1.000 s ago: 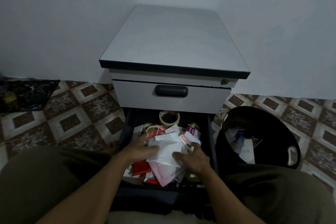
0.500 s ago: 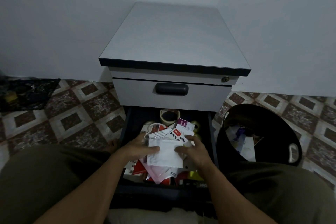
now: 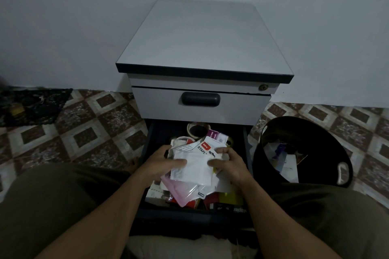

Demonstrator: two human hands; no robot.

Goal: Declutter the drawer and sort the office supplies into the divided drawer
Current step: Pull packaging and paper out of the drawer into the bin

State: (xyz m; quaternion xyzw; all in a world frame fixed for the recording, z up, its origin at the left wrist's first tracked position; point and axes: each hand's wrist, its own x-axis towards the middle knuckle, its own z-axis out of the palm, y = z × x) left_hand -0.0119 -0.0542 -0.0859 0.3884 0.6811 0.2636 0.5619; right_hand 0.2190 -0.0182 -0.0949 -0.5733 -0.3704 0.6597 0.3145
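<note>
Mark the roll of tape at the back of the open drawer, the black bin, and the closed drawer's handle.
roll of tape (image 3: pixel 189 131): head view, left side of its pale rim.
black bin (image 3: pixel 311 132): head view, far inner wall.
drawer handle (image 3: pixel 200 99): head view, middle of the dark grip.

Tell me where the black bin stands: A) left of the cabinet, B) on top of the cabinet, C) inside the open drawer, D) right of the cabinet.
D: the black bin stands on the floor to the right of the cabinet, beside the open drawer.
</note>
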